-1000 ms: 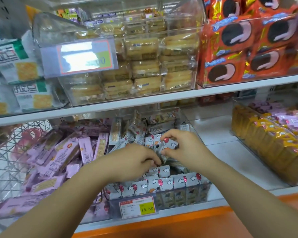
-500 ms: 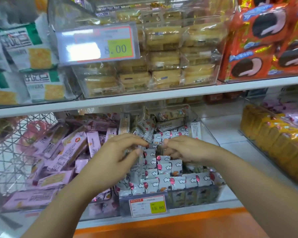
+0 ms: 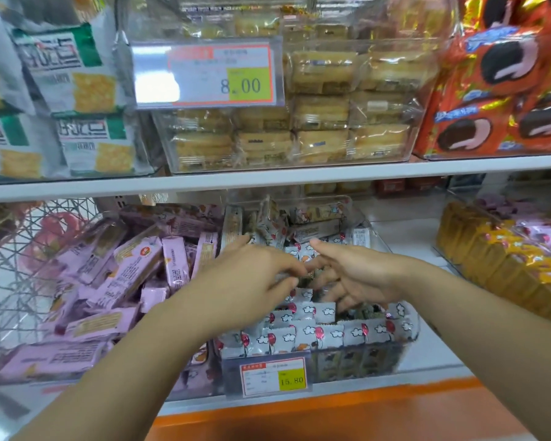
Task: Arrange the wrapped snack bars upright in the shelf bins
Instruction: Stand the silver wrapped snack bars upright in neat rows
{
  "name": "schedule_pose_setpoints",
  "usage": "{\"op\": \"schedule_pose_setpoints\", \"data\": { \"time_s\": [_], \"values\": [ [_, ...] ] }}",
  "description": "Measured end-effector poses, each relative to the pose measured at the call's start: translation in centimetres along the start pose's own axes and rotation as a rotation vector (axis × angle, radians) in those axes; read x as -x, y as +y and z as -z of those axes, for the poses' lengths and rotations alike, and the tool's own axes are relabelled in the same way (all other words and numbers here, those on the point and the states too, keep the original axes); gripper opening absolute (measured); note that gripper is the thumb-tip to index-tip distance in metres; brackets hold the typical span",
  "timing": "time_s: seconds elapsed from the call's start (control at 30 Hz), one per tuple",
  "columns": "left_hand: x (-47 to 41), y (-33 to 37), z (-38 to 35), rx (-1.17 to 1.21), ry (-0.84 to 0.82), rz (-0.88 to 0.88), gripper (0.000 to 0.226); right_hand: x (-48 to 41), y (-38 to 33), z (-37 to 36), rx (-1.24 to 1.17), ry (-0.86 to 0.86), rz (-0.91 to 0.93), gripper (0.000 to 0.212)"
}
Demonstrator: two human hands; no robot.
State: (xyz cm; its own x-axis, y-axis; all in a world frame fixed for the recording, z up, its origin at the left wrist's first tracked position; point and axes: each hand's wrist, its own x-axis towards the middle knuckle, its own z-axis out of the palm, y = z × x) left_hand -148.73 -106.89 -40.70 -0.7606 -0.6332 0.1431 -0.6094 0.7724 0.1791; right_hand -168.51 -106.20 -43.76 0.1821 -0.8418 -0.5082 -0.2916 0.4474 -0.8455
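Low at 6 o'clock, over the clear bin [image 3: 357, 361] of white snack bars [image 3: 306, 337], the fingertip pinch has loosened: right hand [image 3: 360, 275] now splayed wide, pressing among standing rows; left hand [image 3: 248, 281] narrow, hold cannot be told. Likely squaring rows; back pile at 12 o'clock lies jumbled. Price tag [image 3: 274, 374] reads 15.80, upper tag [image 3: 204, 74] 8.00.

Well above the left hand [image 3: 245, 281], the upper price tag [image 3: 207, 74] on the upper clear bin [image 3: 299, 165] reads 8.00 on its yellow patch. Below the right hand [image 3: 360, 275], the lower price tag [image 3: 272, 377] on the lower bin [image 3: 407, 345] front reads 15.80. Other print is too blurred to read.
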Motion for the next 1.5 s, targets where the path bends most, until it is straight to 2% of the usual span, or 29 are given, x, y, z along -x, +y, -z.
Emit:
{"op": "schedule_pose_setpoints", "data": {
  "time_s": [0.07, 0.23, 0.33, 0.47, 0.6, 0.73, 1.0, 1.07, 1.13, 1.2, 1.23, 1.3, 1.37, 1.4, 1.47, 1.5],
  "values": [
    [-1.9, 0.6, 0.1, 0.029, -0.134, 0.005, 0.027, -0.2, 0.2, 0.2, -0.062, -0.012, 0.011, 0.068],
    [-4.9, 0.6, -0.5, 0.001, -0.472, -0.042, 0.027, -0.2, 0.5, 0.6, -0.075, -0.073, 0.004, 0.042],
    [-5.1, 0.0, -1.1, 0.033, -0.564, -0.057, 0.028, -0.1, 0.1, 0.9, 0.004, -0.040, 0.044, 0.021],
    [-4.7, -0.4, -1.1, 0.079, -0.606, -0.083, 0.030, -1.3, -0.7, 2.1, 0.199, 0.002, 0.026, 0.024],
    [-4.5, -0.5, -0.7, 0.072, -0.645, -0.119, 0.035, -3.8, -0.3, 2.2, 0.359, -0.088, -0.058, 0.036],
    [-4.4, -1.0, -0.7, 0.089, -0.660, -0.119, 0.036, -5.5, -0.4, 2.1, 0.615, -0.136, -0.042, 0.038],
    [-4.6, -1.7, -1.2, 0.096, -0.656, -0.118, 0.038, -6.6, -0.6, 1.4, 0.962, -0.268, -0.103, 0.043],
    [-4.6, -1.9, -1.2, 0.098, -0.653, -0.110, 0.038, -6.7, -0.7, 1.2, 1.021, -0.276, -0.105, 0.033],
    [-4.5, -1.8, -1.2, 0.096, -0.651, -0.102, 0.038, -6.6, -0.5, 1.0, 1.086, -0.286, -0.125, 0.012],
    [-4.4, -1.7, -1.1, 0.086, -0.649, -0.100, 0.039, -6.4, -0.3, 0.8, 1.147, -0.269, -0.143, 0.005],
    [-4.4, -1.6, -1.1, 0.079, -0.650, -0.098, 0.039, -6.3, -0.3, 0.6, 1.175, -0.262, -0.146, 0.006],
    [-4.3, -1.5, -1.0, 0.065, -0.651, -0.093, 0.040, -6.0, -0.4, 0.5, 1.220, -0.249, -0.151, 0.026],
    [-4.2, -1.5, -1.0, 0.050, -0.650, -0.100, 0.040, -5.7, -0.4, 0.5, 1.279, -0.250, -0.131, 0.036],
    [-4.1, -1.5, -1.0, 0.046, -0.650, -0.100, 0.040, -5.6, -0.4, 0.5, 1.314, -0.256, -0.119, 0.034],
    [-4.1, -1.4, -1.0, 0.052, -0.650, -0.092, 0.040, -5.6, -0.3, 0.4, 1.374, -0.280, -0.107, 0.012],
    [-4.1, -1.4, -0.9, 0.058, -0.650, -0.090, 0.040, -5.6, -0.1, 0.3, 1.399, -0.290, -0.106, 0.009]
  ]
}}
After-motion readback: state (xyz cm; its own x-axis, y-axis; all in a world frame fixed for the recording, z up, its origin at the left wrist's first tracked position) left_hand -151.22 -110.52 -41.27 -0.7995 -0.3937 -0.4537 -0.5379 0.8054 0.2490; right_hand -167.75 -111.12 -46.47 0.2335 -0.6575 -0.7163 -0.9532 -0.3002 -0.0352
